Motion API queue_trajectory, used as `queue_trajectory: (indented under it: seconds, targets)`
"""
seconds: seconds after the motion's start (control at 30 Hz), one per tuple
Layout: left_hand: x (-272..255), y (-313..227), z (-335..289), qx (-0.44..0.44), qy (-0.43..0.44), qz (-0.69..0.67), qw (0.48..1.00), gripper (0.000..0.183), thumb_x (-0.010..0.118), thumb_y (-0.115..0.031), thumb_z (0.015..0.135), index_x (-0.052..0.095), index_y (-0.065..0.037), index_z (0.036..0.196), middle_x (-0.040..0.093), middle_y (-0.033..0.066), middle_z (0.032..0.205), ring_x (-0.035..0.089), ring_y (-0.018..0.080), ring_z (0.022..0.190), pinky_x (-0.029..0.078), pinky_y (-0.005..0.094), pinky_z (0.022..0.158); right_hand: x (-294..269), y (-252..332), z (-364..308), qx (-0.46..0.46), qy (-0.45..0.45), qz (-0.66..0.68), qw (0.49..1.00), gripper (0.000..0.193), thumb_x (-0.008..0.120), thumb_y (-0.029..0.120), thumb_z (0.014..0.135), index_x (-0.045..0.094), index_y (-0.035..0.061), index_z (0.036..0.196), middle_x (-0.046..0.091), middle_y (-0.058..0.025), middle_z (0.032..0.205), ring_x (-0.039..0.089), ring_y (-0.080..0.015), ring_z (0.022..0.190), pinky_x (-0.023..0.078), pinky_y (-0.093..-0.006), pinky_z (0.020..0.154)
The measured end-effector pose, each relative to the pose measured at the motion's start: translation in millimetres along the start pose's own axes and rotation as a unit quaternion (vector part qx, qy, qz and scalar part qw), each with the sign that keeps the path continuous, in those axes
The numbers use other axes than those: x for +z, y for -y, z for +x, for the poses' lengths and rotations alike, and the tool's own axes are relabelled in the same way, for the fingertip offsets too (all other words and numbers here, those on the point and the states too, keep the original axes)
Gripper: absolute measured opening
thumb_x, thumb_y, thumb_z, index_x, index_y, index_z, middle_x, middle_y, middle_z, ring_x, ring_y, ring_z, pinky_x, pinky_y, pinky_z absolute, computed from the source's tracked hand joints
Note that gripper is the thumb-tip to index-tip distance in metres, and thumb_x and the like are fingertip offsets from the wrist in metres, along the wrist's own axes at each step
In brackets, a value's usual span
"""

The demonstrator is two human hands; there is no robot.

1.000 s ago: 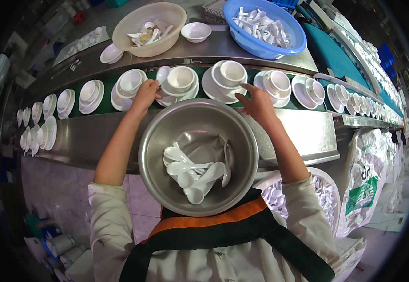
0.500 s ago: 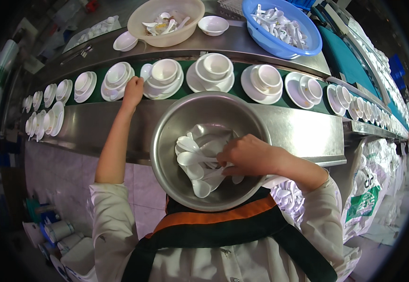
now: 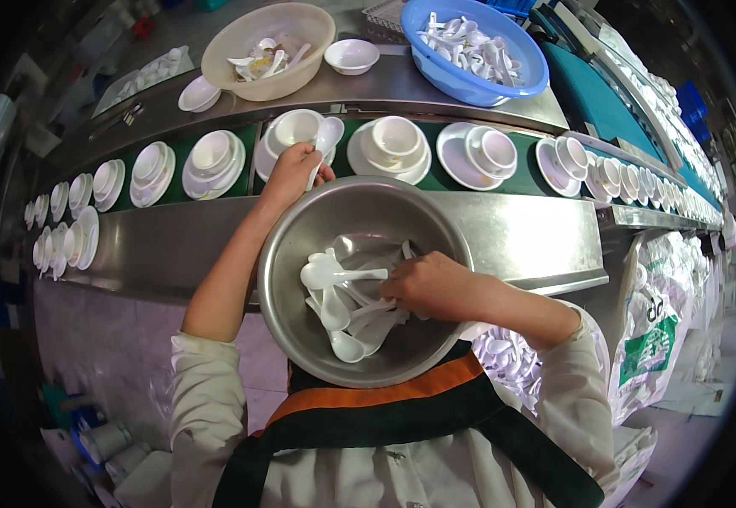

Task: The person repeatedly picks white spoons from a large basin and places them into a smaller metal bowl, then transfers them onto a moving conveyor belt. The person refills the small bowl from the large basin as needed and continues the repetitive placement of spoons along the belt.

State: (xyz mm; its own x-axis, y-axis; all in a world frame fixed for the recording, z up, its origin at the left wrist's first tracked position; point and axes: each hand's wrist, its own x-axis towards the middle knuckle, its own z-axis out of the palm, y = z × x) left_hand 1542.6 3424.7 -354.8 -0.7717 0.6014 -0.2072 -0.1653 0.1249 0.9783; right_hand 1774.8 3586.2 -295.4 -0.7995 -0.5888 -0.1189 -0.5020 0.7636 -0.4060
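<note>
- The white soup spoon [image 3: 329, 133] is pinched by its handle in the left hand [image 3: 289, 176]; the spoon's bowl is held up beyond the fingertips, and the handle's end is pointed back toward the steel basin [image 3: 293, 245].
- Just beyond that grip, a stack of white crockery [image 3: 297, 127] is carried on the green belt [image 3: 527, 161]; whether it is touched by the spoon cannot be told from above.
- The spoon is best gripped by the handle alone, so that its bowl is kept clean of finger contact.
- Any lowering near the stack is best done gently, since the crockery could be knocked askew.
- The right hand [image 3: 431, 288] is lowered into the basin, to the right of the left grip and closer to the body, at the heap of white spoons [image 3: 334, 309]. Its fingertips are hidden, so it cannot be told whether anything is pinched there.
- Handles in that heap are best parted singly, as the spoons are crossed and could be dragged up together.
- The left forearm is stretched forward and slanted inward; the right elbow is bent, with the forearm brought in from the side and the knuckles turned up.
</note>
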Motion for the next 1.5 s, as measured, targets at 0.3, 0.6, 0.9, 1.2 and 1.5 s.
queue_trajectory:
  seconds: [0.3, 0.6, 0.9, 1.2, 1.5]
  targets:
    - [44.1, 28.0, 46.5, -0.024, -0.061, 0.260, 0.963, 0.025, 0.041, -0.013, 0.087, 0.053, 0.008, 0.083, 0.065, 0.0216, 0.075, 0.061, 0.0246, 0.057, 0.048, 0.0363, 0.054, -54.2, -79.2, -77.4, 0.230, -0.352, 0.143, 0.896, 0.010, 0.065, 0.004, 0.076, 0.065, 0.0043, 0.086, 0.066, -0.0110, 0.076, 0.065, -0.0264, 0.070, 0.050, -0.0335, 0.065]
    - [73.8, 14.9, 42.0, 0.076, -0.083, 0.469, 0.876, 0.028, 0.049, -0.023, 0.085, 0.064, -0.001, 0.079, 0.065, 0.0177, 0.078, 0.063, 0.0343, 0.076, 0.049, 0.0426, 0.069, -0.6, -183.7, -67.1, 0.262, -0.363, -0.065, 0.892, 0.016, 0.067, 0.022, 0.077, 0.066, 0.0100, 0.087, 0.066, -0.0095, 0.076, 0.064, -0.0279, 0.070, 0.050, -0.0376, 0.060]
    - [161.7, -74.8, -60.8, 0.212, 0.231, 0.484, 0.817, 0.034, 0.069, -0.013, 0.072, 0.058, -0.005, 0.103, 0.060, 0.0117, 0.096, 0.057, 0.0251, 0.093, 0.045, 0.0354, 0.078, -31.3, -85.2, -101.8, -0.010, -0.174, -0.031, 0.984, 0.020, 0.067, 0.014, 0.071, 0.066, 0.0118, 0.091, 0.062, -0.0067, 0.094, 0.062, -0.0230, 0.088, 0.052, -0.0332, 0.068]
    - [255.3, -29.2, -55.0, 0.135, 0.435, 0.572, 0.682, 0.028, 0.067, -0.012, 0.068, 0.062, -0.001, 0.094, 0.060, 0.0170, 0.091, 0.057, 0.0310, 0.092, 0.042, 0.0402, 0.085, -51.9, -101.3, -192.2, 0.042, -0.059, 0.074, 0.995, 0.023, 0.064, 0.014, 0.075, 0.062, 0.0039, 0.095, 0.064, -0.0140, 0.090, 0.063, -0.0316, 0.079, 0.051, -0.0392, 0.069]
    - [320.2, -70.4, -20.6, 0.075, 0.425, 0.392, 0.813, 0.020, 0.055, -0.015, 0.082, 0.056, 0.000, 0.095, 0.060, 0.0096, 0.081, 0.057, 0.0187, 0.073, 0.045, 0.0321, 0.068, 9.8, -273.0, -239.3, 0.378, -0.255, -0.099, 0.885, 0.025, 0.056, 0.031, 0.086, 0.068, 0.0097, 0.085, 0.064, -0.0151, 0.070, 0.063, -0.0327, 0.064, 0.050, -0.0415, 0.058]
